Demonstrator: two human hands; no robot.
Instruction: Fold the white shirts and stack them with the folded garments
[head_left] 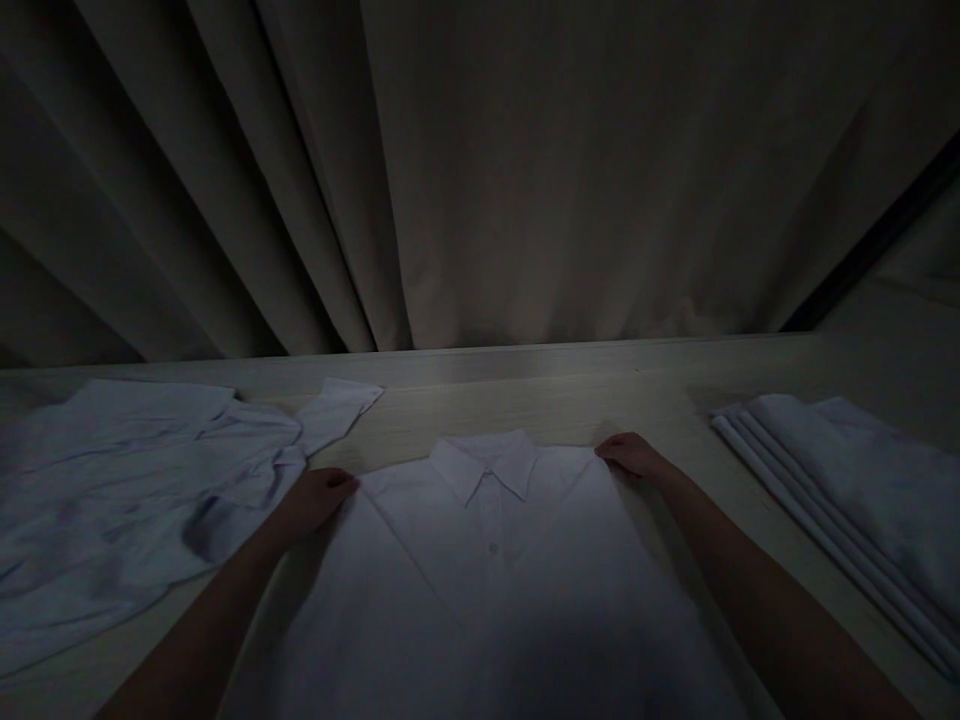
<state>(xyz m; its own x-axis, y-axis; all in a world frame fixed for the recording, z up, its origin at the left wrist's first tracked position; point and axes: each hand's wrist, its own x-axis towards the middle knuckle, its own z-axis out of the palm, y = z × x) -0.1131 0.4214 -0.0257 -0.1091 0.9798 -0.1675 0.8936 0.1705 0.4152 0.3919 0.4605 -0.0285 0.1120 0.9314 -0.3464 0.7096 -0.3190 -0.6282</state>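
A white collared shirt (491, 580) lies front side up before me, its collar pointing away from me and its button placket running down the middle. At the shoulder on the left, my left hand (322, 497) pinches the cloth between thumb and fingers. My right hand (631, 455) grips the opposite shoulder in the same way. Between the two hands the shoulder line is drawn out fairly straight. The lower part of the shirt runs out of view at the bottom and is in shadow.
On the left lies a crumpled heap of white shirts (135, 500), one sleeve reaching toward the middle. A stack of folded white garments (847, 480) is on the right. Beyond the pale wooden surface (480, 395) hangs a long curtain (525, 180). The light is dim.
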